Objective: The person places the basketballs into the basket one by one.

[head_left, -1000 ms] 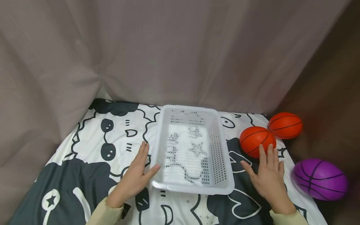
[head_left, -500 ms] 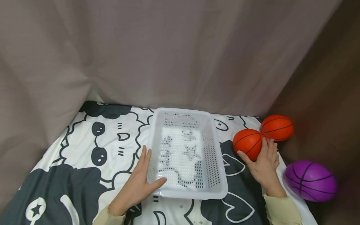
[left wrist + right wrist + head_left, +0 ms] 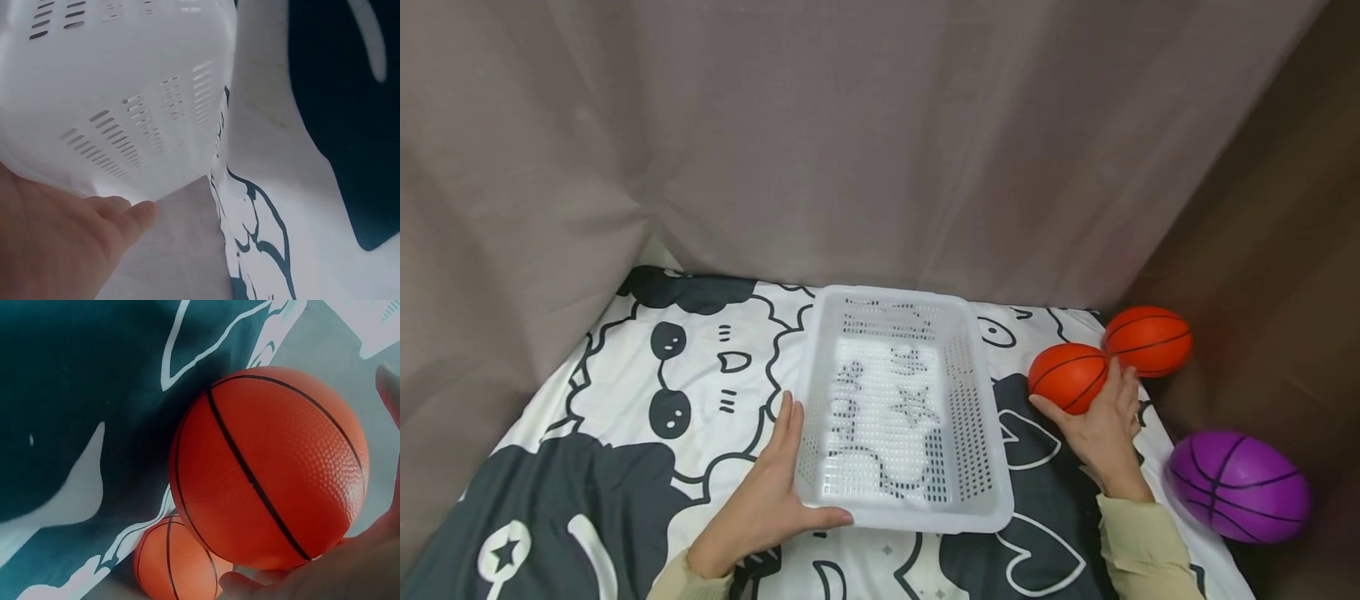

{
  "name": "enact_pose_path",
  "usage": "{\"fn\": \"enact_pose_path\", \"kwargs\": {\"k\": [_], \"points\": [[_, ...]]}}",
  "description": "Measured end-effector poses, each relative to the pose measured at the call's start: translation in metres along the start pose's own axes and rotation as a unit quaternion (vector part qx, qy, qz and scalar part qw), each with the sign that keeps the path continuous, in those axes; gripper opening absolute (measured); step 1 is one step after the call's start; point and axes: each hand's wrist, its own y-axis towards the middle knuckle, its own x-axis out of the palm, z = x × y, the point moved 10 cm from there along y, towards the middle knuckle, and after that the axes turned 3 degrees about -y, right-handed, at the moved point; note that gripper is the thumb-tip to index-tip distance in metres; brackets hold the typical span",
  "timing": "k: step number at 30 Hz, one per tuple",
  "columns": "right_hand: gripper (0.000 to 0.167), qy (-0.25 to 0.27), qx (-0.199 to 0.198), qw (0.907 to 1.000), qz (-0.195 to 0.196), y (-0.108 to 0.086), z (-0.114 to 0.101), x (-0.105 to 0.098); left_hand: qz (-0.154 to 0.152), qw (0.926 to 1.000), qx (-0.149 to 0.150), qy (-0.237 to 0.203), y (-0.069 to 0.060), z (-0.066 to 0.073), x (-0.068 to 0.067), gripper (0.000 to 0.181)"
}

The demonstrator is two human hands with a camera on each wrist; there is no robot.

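A white perforated plastic basket (image 3: 925, 520) lies on the patterned cloth. My left hand (image 3: 756, 504) rests against its front left corner, fingers straight along the side wall and thumb stretched along the front rim. In the left wrist view, the left hand (image 3: 69, 231) is at the outside of the basket wall (image 3: 106, 81). My right hand (image 3: 1101, 429) holds the nearer orange toy basketball (image 3: 1063, 375), thumb at its left and fingers curled at its right. The right wrist view shows that basketball (image 3: 269, 469) in front of the palm, its texture plain.
A second orange basketball (image 3: 1150, 340) sits just behind the held one, near the curtain (image 3: 880, 150). To the right of the right forearm lies a purple ball (image 3: 1240, 487) with black lines, at the cloth's edge. The black and white cloth (image 3: 602, 492) covers the surface.
My right hand has moved forward and closed its fingers around the nearer orange ball. The left hand has moved onto the basket's corner, its thumb now along the front rim.
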Motion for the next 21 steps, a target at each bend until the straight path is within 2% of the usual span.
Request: {"fn": "enact_pose_path", "kwargs": {"k": [6,11,16,21], "points": [[0.128,0.016,0.007,0.9994,0.03,0.004,0.006,-0.002,-0.004,0.9999,-0.006,0.007,-0.002,-0.002,0.001,0.147],[0.124,0.029,0.013,0.9979,0.056,0.005,0.011,-0.004,-0.002,0.9999,0.012,0.011,-0.003,0.002,0.0,0.15],[0.12,0.038,0.02,0.9974,0.058,0.006,0.015,-0.003,-0.001,0.999,0.033,0.029,-0.003,0.004,-0.002,0.154],[0.118,0.032,0.034,0.9969,0.063,0.007,0.019,-0.002,-0.011,0.9995,0.026,0.011,-0.001,0.001,0.0,0.154]]}}
